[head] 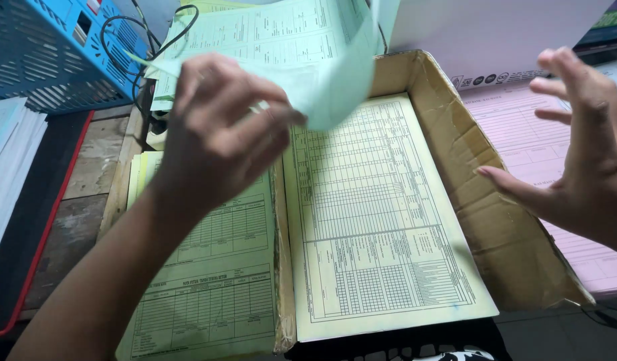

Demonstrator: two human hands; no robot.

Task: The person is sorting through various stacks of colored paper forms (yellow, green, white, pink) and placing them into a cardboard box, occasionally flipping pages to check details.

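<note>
Yellow forms (375,220) lie in the cardboard box (482,200) just below my left hand (215,127), which pinches a pale green sheet (301,47), probably by its corner. My right hand (576,140) hovers spread wide, empty, beside the box. I'm mid-sort; laying the sheet down calls for careful alignment.

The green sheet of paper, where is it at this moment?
In the head view the green sheet is up at the top centre, pinched in the left hand and curling over the yellow form in the cardboard box; the right hand is apart, open.
</note>
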